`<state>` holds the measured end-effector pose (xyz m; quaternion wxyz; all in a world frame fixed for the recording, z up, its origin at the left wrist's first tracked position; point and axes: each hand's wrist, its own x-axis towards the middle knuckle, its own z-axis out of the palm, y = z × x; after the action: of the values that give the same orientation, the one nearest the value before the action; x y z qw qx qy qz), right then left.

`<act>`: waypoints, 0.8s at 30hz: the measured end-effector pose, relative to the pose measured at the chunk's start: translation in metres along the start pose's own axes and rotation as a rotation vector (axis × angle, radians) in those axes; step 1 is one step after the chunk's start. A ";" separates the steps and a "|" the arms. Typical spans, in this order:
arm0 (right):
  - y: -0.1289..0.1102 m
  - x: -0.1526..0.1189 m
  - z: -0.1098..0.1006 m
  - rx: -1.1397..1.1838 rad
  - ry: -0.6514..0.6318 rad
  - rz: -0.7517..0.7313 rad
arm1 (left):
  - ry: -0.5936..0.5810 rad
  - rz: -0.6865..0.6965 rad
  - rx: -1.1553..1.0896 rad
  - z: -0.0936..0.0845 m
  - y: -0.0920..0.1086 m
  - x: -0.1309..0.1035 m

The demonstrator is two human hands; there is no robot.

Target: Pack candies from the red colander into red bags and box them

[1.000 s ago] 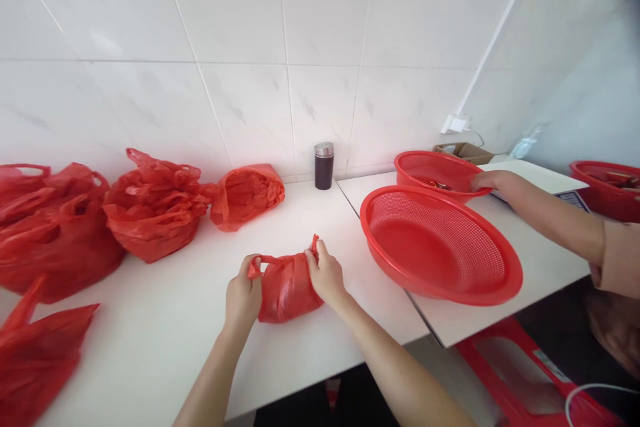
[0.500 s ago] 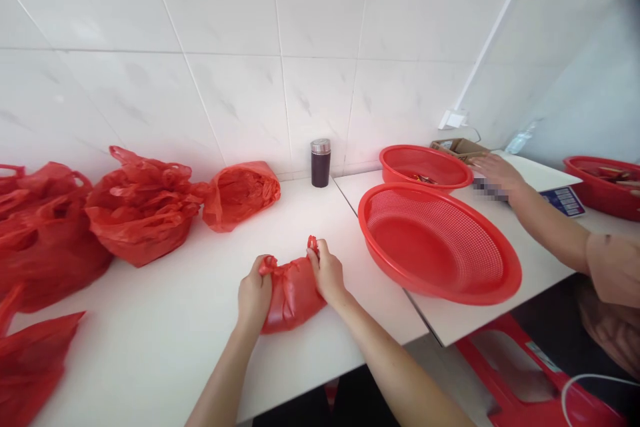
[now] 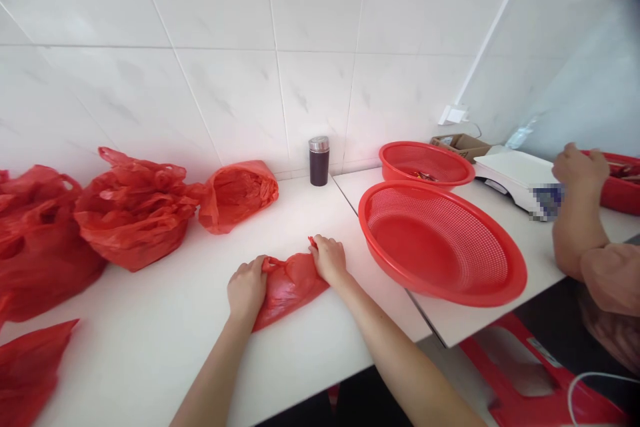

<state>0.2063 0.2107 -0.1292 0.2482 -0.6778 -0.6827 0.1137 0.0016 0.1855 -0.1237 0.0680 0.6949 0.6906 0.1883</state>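
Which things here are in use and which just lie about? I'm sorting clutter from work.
In hand: small red bag, gripped by left hand and right hand.

Lying about: bigger red bags, large red basket, smaller basket, dark jar, scale.

One head-worn camera looks forward and down from close above the white surface (image 3: 165, 320), facing the tiled wall (image 3: 310, 20). The person's forearms enter from the bottom edge; the wall meets the surface's far edge.
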 end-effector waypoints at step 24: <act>-0.020 0.047 -0.006 1.204 0.101 0.522 | 0.066 -0.247 -0.633 -0.044 -0.005 -0.087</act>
<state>0.1939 0.2546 -0.1054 0.5801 -0.5685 -0.3003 0.5001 -0.0165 0.0929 -0.0997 0.2804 0.5439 0.6786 0.4062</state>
